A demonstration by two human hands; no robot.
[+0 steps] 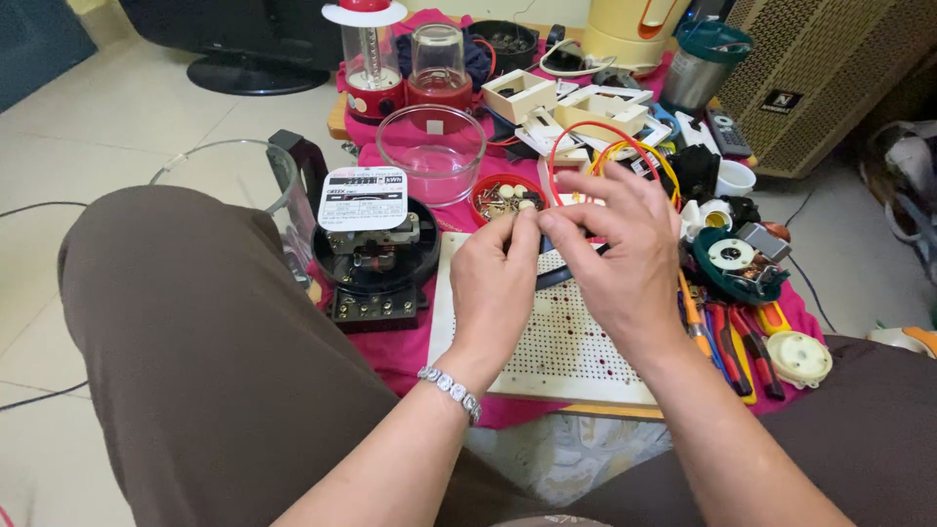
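My left hand [493,283], with a beaded bracelet on the wrist, and my right hand [620,259] meet fingertip to fingertip above a white perforated board [547,342]. Both pinch a small part between them; it is too small and hidden to identify. A dark strip shows under my right hand, and looped red and yellow wires [595,146] rise just behind its fingers. A small red dish of metal bits [498,195] sits just beyond my left fingers.
A black electric meter body [376,259] stands left of the board, with a clear bowl [429,146] behind it. Pliers and screwdrivers [732,337] lie to the right beside a green motor part [737,259]. Blender jars, white plastic frames and a speaker cabinet [810,78] crowd the back. My knees flank the pink cloth.
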